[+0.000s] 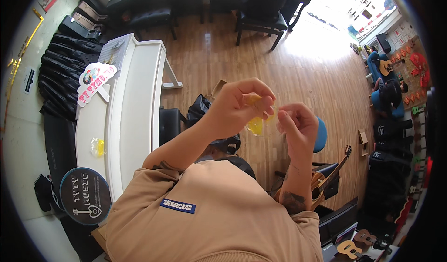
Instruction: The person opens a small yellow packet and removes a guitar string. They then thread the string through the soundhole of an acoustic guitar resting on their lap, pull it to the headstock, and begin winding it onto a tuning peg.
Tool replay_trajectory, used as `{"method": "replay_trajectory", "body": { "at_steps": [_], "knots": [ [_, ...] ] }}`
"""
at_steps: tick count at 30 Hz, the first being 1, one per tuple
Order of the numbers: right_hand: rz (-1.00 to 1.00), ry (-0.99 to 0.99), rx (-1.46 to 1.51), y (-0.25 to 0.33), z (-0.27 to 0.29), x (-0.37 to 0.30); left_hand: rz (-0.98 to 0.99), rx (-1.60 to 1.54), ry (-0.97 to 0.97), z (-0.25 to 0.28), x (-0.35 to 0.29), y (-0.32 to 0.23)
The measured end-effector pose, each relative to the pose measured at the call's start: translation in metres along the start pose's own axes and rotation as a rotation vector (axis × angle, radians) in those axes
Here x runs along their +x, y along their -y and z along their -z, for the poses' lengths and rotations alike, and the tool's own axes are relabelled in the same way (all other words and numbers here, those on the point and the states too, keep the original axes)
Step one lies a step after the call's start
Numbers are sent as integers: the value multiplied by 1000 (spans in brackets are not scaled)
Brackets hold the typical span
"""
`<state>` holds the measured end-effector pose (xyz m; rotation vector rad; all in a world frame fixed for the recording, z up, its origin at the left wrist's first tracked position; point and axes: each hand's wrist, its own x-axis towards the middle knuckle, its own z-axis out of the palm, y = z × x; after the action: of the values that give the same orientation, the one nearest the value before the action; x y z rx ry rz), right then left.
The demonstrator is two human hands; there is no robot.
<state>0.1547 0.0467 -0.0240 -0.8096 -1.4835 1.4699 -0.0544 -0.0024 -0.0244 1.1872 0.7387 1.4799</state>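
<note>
Right of the smooth white piano, the left hand pinches a thin, clear plastic packet with bright yellow contents between thumb and fingers. Farther from the piano, the right hand has its thumb and forefinger pressed together beside the packet; whether they grip its film, I cannot tell. On the piano's flat top lie a similar yellow packet and a cloud-shaped sign. Folded, shiny black material runs along the piano's left. Wood-grained floor stretches right of it, with a round blue seat and a curvy-bodied guitar well apart from the piano.
</note>
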Motion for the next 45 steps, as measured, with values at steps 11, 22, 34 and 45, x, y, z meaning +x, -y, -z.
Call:
{"method": "replay_trajectory", "body": {
  "at_steps": [11, 22, 34, 45],
  "knots": [
    [-32, 77, 178, -17, -37, 23, 131, -307, -131, 44, -12, -14],
    [-39, 28, 152, -15, -31, 23, -7, -20, -75, 50, -11, -1],
    [-72, -119, 274, -18, -6, 16, -21, -20, -173, 42, 11, -4],
    [-102, -193, 332, -23, 9, 20, -38, -131, -325, 32, 20, 3]
  ]
}}
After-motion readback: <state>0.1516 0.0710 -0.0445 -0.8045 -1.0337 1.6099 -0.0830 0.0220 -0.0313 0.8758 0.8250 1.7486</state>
